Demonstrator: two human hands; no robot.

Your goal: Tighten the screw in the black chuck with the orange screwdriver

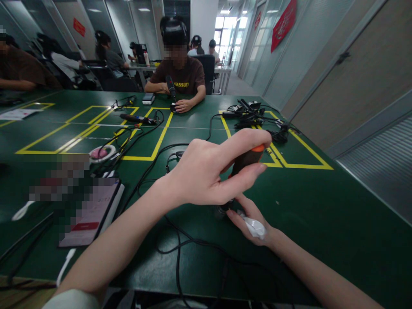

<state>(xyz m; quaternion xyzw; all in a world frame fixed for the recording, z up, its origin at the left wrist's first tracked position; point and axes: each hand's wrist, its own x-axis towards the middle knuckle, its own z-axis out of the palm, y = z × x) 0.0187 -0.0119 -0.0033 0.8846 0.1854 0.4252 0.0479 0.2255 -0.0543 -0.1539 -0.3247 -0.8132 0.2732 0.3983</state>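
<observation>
- Green tabletop carried a black cable trailing from the tool
- Left hand was clenched round the black-and-orange tool, held upright, tip down
- Right hand, directly below, pinched a small white piece beside that tip

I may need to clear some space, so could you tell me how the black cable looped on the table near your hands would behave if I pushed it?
The black cable looks floppy: it lies in loose curves, so it would likely bend and bunch rather than slide as one piece. It seems light, resting flat on the green table.
</observation>
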